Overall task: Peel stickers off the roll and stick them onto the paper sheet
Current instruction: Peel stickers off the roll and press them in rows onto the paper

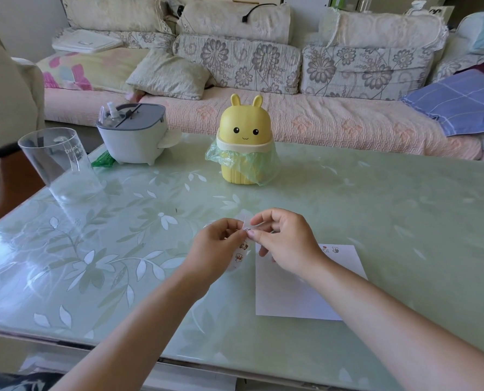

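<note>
Over the green worktop (pixel 376 193) my left hand (pixel 215 246) gripped the sticker strip (pixel 239 256), its length running toward me; fingers (pixel 263 218) of my right hand (pixel 288 244) pinched its far end, the paper sheet (pixel 286 294) just right.

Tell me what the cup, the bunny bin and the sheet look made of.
Cup: clear and glossy, glass or hard plastic; the table shows through it.
Bin: probably plastic, smooth moulded yellow, dull sheen.
Sheet: white matte paper, thin, lying flat.

Domestic living room. Evidence: long sofa (pixel 263 114) with floral cushions (pixel 235 67) and folded blanket (pixel 458 104); glass-topped table (pixel 348 193) carrying yellow rabbit-shaped bin (pixel 243 136), tissue holder (pixel 132 134), clear cup (pixel 57 162).
</note>
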